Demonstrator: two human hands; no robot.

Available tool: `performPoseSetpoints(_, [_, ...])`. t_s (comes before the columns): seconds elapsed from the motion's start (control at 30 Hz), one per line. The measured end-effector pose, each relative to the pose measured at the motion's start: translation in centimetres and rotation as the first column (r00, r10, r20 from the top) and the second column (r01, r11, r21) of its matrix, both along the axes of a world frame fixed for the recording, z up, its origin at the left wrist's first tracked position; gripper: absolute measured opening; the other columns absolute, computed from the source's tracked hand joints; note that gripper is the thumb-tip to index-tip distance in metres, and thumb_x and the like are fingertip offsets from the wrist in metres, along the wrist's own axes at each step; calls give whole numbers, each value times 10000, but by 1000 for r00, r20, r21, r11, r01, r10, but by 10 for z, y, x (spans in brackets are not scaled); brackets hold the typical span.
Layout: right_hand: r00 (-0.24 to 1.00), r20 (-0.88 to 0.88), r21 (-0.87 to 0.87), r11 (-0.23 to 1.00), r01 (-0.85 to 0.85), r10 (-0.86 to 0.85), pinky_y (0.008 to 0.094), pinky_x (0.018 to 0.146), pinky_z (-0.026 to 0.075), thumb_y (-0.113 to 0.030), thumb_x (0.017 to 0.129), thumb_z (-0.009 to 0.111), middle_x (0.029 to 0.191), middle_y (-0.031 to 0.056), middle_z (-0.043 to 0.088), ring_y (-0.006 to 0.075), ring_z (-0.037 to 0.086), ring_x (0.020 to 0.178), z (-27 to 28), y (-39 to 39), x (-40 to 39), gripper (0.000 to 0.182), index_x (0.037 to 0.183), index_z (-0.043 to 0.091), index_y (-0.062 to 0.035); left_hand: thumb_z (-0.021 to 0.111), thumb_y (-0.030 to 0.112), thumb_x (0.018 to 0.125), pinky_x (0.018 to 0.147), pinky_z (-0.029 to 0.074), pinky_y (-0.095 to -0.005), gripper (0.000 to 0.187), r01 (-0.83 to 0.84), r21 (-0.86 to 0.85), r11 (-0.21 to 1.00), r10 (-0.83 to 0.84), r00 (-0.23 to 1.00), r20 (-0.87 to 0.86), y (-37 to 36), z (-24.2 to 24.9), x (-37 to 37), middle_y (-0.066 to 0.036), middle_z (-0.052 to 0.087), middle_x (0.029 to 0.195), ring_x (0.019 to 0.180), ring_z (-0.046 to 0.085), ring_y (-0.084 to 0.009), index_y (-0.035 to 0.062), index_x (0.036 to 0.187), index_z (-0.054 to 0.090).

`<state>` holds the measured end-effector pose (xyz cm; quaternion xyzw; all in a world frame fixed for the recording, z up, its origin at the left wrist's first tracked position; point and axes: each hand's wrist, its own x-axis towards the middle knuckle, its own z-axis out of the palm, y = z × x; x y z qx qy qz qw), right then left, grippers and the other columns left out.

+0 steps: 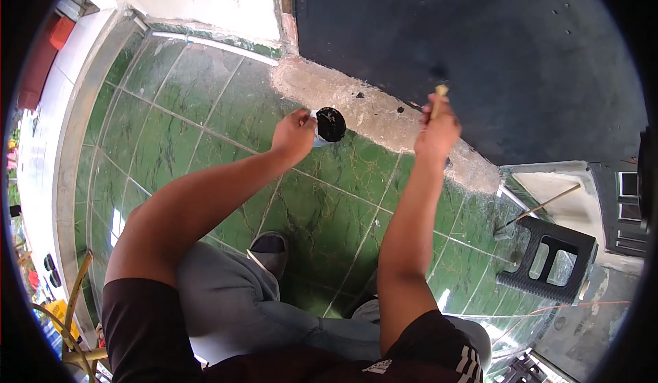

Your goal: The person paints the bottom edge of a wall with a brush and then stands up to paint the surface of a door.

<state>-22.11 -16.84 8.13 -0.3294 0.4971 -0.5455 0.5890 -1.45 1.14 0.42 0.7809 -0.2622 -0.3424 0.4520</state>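
Observation:
My left hand (295,135) is closed on the side of a small white cup (321,140) with black paint (331,124) inside, above the green tiles. To the right, my right hand (439,128) grips a paintbrush by its wooden handle (436,105). The brush's light-coloured part (441,90) points at a large dark panel (473,54), where a blacker patch shows beside it. Whether the bristles touch the panel I cannot tell. A rough concrete strip (373,112) with black spots runs along the panel's lower edge.
Green tiled floor (319,208) spreads around my feet. A black plastic stool (548,261) stands at the right, near a thin stick (548,203) in a clear container. A white pipe (219,45) runs along the wall at the upper left.

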Motion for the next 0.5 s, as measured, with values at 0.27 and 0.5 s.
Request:
performPoseSetpoints(0.27, [943,-316,39,995,-94,101,231,463,346,-296,984,587,625,13,551,82,456,495,-97,-2,-3,298,959,686,-15,591,255,875,707,476,-448,232,27,20,999,-28,997,76,2,7,3,-189,652,821,807,633,-397,26,891,622])
performPoseSetpoints(0.5, [988,-150,152,988,-21,44,204,460,335,-257,965,598,633,10,542,83,465,505,-41,-7,-5,271,918,693,-8,592,206,908,628,485,-336,202,34,-1,999,-34,994,101,4,-2,3,-79,581,706,669,641,-169,8,880,619])
